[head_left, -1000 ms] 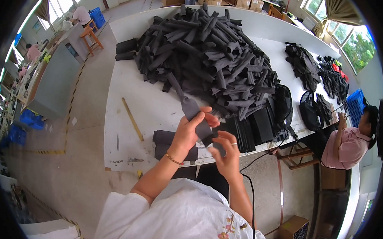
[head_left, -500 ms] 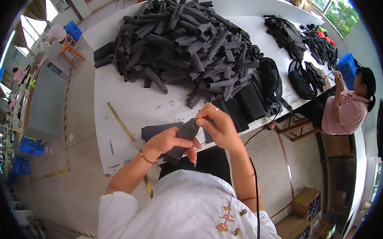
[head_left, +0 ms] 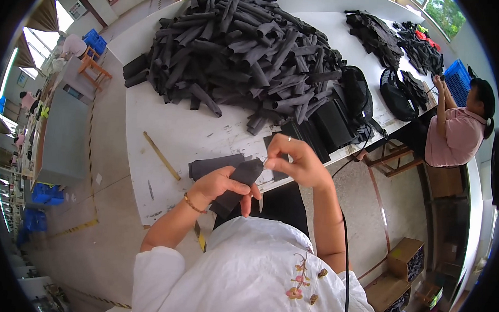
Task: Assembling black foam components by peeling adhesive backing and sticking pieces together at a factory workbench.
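Observation:
My left hand [head_left: 220, 187] is closed around a dark grey fabric piece [head_left: 248, 171], thumb on top and fingers beneath, just over the table's front edge. The piece's narrow end points toward my right hand [head_left: 303, 162]. Thumb and forefinger of that hand are pinched together just right of the narrow end; whatever lies between them is too small to make out. Behind my left hand, a flat stack of dark fabric [head_left: 216, 165] lies on the white table [head_left: 142, 171]. A large heap of rolled dark fabric pieces [head_left: 236, 62] covers the table's far part.
A wooden stick [head_left: 161, 155] lies left on the table. Flat black strips [head_left: 305, 140] and a black mesh item [head_left: 357, 94] lie right of the heap. A black cable [head_left: 345, 236] hangs beside my right arm. A co-worker [head_left: 454, 130] sits at the far right.
My right hand has moved a little right, from the tip of the fabric piece to just off it, still pinched. My left hand keeps its hold. The whole view has shifted slightly.

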`<state>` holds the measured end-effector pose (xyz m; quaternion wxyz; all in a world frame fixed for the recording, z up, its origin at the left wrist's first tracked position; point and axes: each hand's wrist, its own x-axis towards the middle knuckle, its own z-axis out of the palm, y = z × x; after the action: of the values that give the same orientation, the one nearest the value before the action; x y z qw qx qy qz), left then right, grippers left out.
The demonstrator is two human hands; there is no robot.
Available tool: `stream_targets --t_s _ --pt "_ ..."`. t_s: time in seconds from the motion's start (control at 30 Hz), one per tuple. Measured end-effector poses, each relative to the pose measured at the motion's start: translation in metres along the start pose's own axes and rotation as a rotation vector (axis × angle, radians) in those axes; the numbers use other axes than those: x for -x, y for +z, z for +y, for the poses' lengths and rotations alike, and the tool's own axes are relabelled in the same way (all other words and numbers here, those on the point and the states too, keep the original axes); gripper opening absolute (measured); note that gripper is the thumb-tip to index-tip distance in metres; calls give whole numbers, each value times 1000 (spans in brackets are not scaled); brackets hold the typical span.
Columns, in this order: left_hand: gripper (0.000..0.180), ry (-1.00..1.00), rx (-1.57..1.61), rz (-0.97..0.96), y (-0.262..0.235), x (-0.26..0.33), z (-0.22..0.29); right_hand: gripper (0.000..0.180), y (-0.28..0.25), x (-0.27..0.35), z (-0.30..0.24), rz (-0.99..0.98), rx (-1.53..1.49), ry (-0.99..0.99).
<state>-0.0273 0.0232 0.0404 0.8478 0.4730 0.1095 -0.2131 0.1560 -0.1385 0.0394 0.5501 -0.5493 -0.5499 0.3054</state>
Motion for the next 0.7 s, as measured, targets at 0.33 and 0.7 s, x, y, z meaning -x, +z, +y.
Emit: stream_targets --t_s 0.33,0.7 --pt "24 6 33 36 3 -3 -7 18 14 -2 3 -52 -119 18" --pt "25 23 -144 -20 -14 -7 -12 24 11 2 5 -61 -297 368"
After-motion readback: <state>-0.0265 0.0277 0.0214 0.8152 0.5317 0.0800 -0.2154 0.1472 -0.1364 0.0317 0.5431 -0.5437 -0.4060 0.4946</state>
